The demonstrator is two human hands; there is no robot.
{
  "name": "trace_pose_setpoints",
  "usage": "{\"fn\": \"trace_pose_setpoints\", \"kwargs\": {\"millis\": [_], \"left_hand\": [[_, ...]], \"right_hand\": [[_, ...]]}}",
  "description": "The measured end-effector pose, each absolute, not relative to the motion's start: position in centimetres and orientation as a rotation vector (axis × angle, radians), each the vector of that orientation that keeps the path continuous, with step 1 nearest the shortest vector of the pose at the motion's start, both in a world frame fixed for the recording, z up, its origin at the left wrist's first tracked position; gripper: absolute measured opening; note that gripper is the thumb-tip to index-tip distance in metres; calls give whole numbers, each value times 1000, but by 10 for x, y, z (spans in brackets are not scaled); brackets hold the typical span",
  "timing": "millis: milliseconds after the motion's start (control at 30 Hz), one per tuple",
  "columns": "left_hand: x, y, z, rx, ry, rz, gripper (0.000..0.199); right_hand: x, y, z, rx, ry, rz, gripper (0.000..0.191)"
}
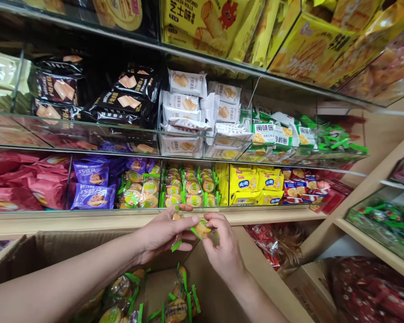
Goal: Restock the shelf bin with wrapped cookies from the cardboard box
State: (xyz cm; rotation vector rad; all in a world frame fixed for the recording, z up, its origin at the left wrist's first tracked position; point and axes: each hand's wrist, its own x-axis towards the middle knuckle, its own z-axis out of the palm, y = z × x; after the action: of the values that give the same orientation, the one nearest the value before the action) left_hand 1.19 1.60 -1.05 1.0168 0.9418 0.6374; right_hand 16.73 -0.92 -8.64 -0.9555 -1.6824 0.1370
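My left hand point(166, 233) holds small green-edged biscuit packets above an open cardboard box, its thumb pressing on them. My right hand point(222, 240) pinches the right side of one packet point(202, 228) between thumb and fingers, so both hands meet on it. Below, in the cardboard box point(77, 246), lie several more packets point(177, 309) of the same kind. Just behind my hands, the glass-fronted shelf compartment point(191, 186) holds stacked rows of matching green-edged packets.
Purple packets point(92, 184) and red packets point(37, 184) fill the shelf's left part, yellow packets point(244, 181) its right. White packets point(186, 105) and black packets point(129, 92) sit one tier higher. Glass shelf edges cross overhead. Bagged goods point(373, 291) lie at lower right.
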Motion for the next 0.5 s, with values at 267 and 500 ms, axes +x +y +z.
{"fn": "trace_pose_setpoints", "kwargs": {"millis": [267, 500], "left_hand": [[11, 20, -15, 1275, 958, 731, 49], [12, 18, -27, 1407, 889, 706, 39]], "right_hand": [[178, -10, -86, -929, -1579, 413, 40], [169, -17, -84, -1042, -1444, 880, 58]]}}
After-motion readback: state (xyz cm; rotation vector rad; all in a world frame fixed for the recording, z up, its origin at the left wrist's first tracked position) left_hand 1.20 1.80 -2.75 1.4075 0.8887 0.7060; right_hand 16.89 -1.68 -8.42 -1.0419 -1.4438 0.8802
